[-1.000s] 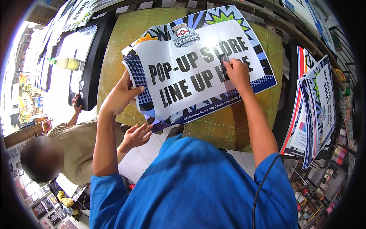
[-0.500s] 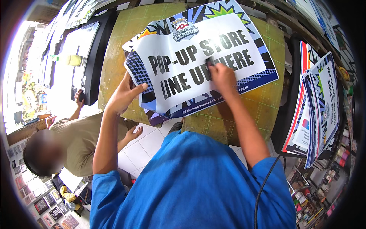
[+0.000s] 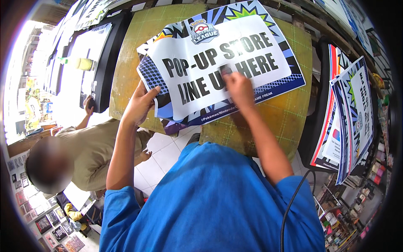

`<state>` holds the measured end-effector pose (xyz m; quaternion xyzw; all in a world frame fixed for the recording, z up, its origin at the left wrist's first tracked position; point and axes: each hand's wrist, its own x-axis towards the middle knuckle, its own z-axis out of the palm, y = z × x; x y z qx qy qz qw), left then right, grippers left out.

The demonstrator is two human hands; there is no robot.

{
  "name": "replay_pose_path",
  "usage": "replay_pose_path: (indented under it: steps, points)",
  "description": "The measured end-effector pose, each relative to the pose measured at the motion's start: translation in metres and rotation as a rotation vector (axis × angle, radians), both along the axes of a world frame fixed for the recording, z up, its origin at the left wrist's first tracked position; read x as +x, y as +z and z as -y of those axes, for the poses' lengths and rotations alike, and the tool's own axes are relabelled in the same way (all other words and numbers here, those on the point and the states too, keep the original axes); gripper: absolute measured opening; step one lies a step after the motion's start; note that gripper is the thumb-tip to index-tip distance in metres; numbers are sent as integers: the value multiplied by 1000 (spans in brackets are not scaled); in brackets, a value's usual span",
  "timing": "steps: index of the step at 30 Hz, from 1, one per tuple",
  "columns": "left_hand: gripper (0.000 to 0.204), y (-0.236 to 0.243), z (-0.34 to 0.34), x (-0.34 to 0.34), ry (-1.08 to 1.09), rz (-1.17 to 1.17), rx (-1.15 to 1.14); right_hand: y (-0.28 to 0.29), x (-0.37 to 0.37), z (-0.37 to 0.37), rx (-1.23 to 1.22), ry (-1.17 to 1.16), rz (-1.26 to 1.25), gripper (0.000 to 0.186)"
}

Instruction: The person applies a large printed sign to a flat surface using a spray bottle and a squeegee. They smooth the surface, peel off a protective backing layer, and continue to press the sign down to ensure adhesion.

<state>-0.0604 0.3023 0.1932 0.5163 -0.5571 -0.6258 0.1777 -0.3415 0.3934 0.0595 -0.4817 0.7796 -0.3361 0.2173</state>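
A large printed sign sheet (image 3: 197, 86) lies at a slant on the yellow-green work table (image 3: 273, 126). It has a white panel with black lettering and a border of blue, black and green bursts. Its left end curls up off the surface, and my left hand (image 3: 140, 103) pinches that raised edge between thumb and fingers. My right hand (image 3: 241, 88) is closed around a small dark squeegee-like tool (image 3: 225, 70), pressed against the middle of the white panel. Motion blurs the tool, and its lower part is hidden by the fingers.
More printed signs (image 3: 352, 113) are stacked on a dark surface at the right. On the left, a dark table (image 3: 103, 71) bears pale sheets and a yellowish container (image 3: 84, 64). A co-worker (image 3: 96, 147) in a brown shirt is close at my left. A black cable (image 3: 289, 206) hangs by my right arm.
My right hand and its tool have shifted slightly left over the panel. My left hand has moved slightly, still on the curled edge. The co-worker's nearer hand has lowered.
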Motion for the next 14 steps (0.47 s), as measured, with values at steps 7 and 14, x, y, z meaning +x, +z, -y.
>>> replay_pose_path:
  steps: [7,14]
  points:
    - [79,-9,-21,11,-131,-47,-64,-13,-25,-40,-119,66,-216,33]
    - [74,6,-28,10,-134,231,-78,-14,55,-44,2,246,-138,30]
